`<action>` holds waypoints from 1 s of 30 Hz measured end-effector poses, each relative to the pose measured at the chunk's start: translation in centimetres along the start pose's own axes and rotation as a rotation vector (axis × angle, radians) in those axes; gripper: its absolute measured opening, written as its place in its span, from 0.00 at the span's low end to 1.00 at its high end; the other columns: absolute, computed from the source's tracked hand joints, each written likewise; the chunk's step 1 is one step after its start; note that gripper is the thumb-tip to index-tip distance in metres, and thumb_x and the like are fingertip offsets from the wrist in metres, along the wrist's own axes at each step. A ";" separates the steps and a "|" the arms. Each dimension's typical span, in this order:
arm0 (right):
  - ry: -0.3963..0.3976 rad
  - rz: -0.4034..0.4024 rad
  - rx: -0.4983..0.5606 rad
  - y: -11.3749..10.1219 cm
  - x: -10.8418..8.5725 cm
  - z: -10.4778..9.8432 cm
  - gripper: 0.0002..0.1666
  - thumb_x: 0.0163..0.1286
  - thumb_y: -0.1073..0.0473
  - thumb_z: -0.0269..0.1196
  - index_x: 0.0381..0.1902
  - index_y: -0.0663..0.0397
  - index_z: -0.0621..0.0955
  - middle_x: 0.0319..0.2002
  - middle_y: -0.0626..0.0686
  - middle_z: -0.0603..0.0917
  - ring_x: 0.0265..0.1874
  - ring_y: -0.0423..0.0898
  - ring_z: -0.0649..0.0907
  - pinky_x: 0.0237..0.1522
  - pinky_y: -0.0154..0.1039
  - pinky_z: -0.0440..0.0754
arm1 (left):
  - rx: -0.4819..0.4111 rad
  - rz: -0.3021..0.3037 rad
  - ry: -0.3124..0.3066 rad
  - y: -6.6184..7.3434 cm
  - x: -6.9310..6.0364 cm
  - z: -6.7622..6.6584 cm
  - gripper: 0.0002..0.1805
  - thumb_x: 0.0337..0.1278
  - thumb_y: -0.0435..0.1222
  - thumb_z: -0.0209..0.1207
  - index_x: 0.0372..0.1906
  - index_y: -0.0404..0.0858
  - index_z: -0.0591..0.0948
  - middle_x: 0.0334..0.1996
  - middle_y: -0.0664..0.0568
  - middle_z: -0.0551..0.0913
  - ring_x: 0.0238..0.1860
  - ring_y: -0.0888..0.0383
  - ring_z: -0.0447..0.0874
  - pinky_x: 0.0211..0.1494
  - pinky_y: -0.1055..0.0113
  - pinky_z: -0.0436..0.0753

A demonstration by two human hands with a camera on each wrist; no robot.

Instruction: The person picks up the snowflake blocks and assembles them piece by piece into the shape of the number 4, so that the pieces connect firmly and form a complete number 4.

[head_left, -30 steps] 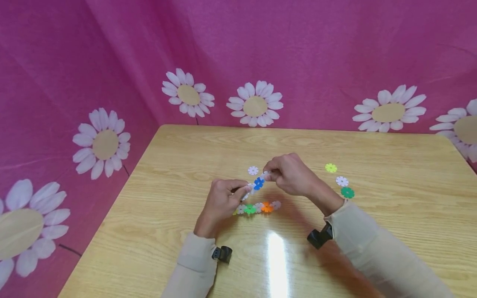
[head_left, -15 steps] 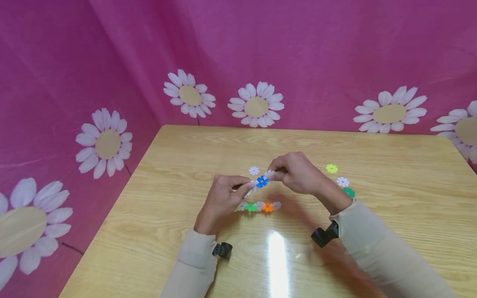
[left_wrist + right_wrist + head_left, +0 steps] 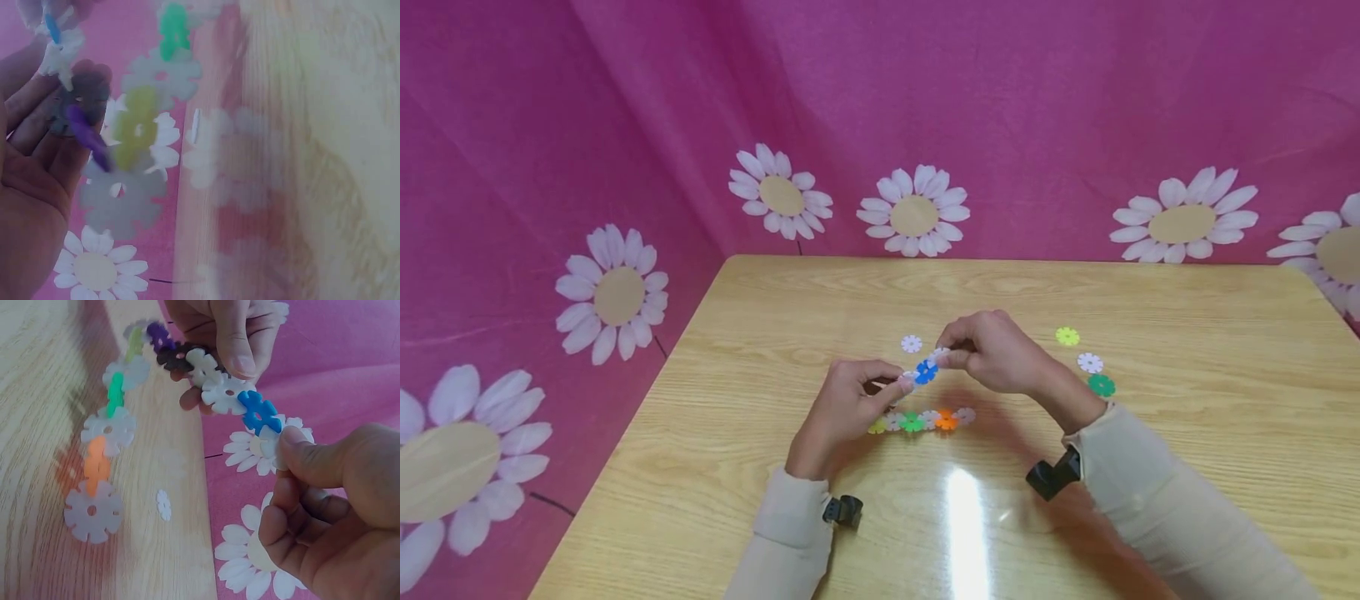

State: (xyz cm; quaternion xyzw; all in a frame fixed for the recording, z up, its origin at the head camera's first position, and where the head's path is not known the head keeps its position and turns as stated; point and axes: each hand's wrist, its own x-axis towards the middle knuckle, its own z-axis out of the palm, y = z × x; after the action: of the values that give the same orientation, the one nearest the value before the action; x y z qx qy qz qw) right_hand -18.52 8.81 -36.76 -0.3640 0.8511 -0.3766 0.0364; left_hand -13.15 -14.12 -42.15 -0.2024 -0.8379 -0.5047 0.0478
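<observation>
A chain of slotted snowflake discs hangs in a loop above the table. Its hanging part holds an orange disc [image 3: 97,465], a green disc [image 3: 115,395] and a yellow disc [image 3: 135,129], with whitish ones between. My left hand [image 3: 842,404] pinches the chain at a white disc [image 3: 224,394] beside the blue disc [image 3: 926,372]. Past the left fingers, a black disc [image 3: 177,357] and a purple disc [image 3: 89,139] join the hanging part. With thumb and finger, my right hand [image 3: 996,354] pinches the white end disc [image 3: 270,447], which meets the blue one.
A loose white disc [image 3: 912,343] lies on the wooden table [image 3: 760,333] behind the hands. Beyond the right forearm lie a loose yellow disc [image 3: 1067,336], another white disc [image 3: 1090,362] and a dark green disc [image 3: 1102,385]. A pink flowered cloth [image 3: 1037,100] hangs behind the table.
Both hands keep their grip and have moved only slightly. The blue disc has turned a little, and the hanging part of the chain has swung slightly to the right.
</observation>
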 end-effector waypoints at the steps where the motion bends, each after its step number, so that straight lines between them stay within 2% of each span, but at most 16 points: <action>1: 0.001 -0.006 -0.002 0.0 0.0 0.0 0.05 0.65 0.67 0.69 0.30 0.54 0.88 0.26 0.44 0.84 0.21 0.40 0.74 0.26 0.39 0.73 | -0.009 -0.009 -0.013 0.0 0.0 0.0 0.07 0.64 0.34 0.66 0.41 0.34 0.89 0.34 0.53 0.87 0.29 0.56 0.86 0.33 0.66 0.85; 3: -0.001 -0.015 -0.008 0.0 0.0 0.1 0.05 0.65 0.67 0.69 0.30 0.54 0.88 0.26 0.43 0.84 0.21 0.40 0.74 0.27 0.39 0.73 | -0.023 -0.021 -0.037 -0.1 0.0 0.0 0.09 0.63 0.36 0.67 0.43 0.34 0.89 0.37 0.52 0.88 0.31 0.54 0.87 0.36 0.66 0.85; 8: -0.010 -0.031 -0.022 -0.3 0.1 0.0 0.04 0.66 0.66 0.69 0.31 0.55 0.88 0.27 0.44 0.85 0.22 0.40 0.75 0.28 0.39 0.74 | -0.008 -0.045 -0.091 -0.2 -0.2 -0.2 0.12 0.59 0.37 0.70 0.46 0.36 0.89 0.40 0.53 0.88 0.36 0.61 0.85 0.40 0.66 0.84; 12: -0.021 -0.026 -0.018 -0.4 0.1 0.0 0.04 0.66 0.66 0.69 0.31 0.55 0.88 0.28 0.44 0.85 0.23 0.40 0.75 0.28 0.40 0.75 | 0.002 -0.050 -0.136 -0.4 -0.2 -0.3 0.14 0.56 0.37 0.72 0.47 0.36 0.88 0.39 0.50 0.88 0.34 0.61 0.83 0.39 0.65 0.84; 15: -0.028 -0.016 -0.008 -0.4 0.1 0.0 0.04 0.66 0.66 0.69 0.31 0.55 0.88 0.28 0.44 0.85 0.24 0.40 0.76 0.29 0.40 0.75 | 0.015 -0.062 -0.156 -0.4 -0.2 -0.3 0.15 0.56 0.38 0.72 0.47 0.36 0.89 0.37 0.53 0.88 0.31 0.60 0.80 0.37 0.66 0.82; 19: -0.030 0.007 0.008 -0.5 -0.1 0.0 0.03 0.66 0.65 0.69 0.31 0.55 0.88 0.28 0.44 0.85 0.24 0.41 0.77 0.30 0.40 0.76 | 0.025 -0.072 -0.159 -0.3 -0.1 -0.2 0.15 0.57 0.38 0.72 0.47 0.36 0.89 0.33 0.59 0.87 0.29 0.60 0.78 0.34 0.67 0.80; 30: -0.040 0.106 0.066 1.1 -2.4 -0.3 0.03 0.67 0.60 0.69 0.36 0.53 0.87 0.30 0.43 0.85 0.27 0.43 0.78 0.30 0.40 0.77 | 0.066 -0.061 -0.130 0.1 -0.1 -0.1 0.12 0.55 0.35 0.72 0.44 0.35 0.89 0.30 0.60 0.85 0.26 0.60 0.76 0.29 0.69 0.77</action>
State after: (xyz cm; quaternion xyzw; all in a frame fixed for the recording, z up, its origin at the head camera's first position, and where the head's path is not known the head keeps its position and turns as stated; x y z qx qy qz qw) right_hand -17.49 11.03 -37.77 -0.3245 0.8553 -0.3948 0.0854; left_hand -13.01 -14.22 -42.02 -0.2074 -0.8612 -0.4638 -0.0157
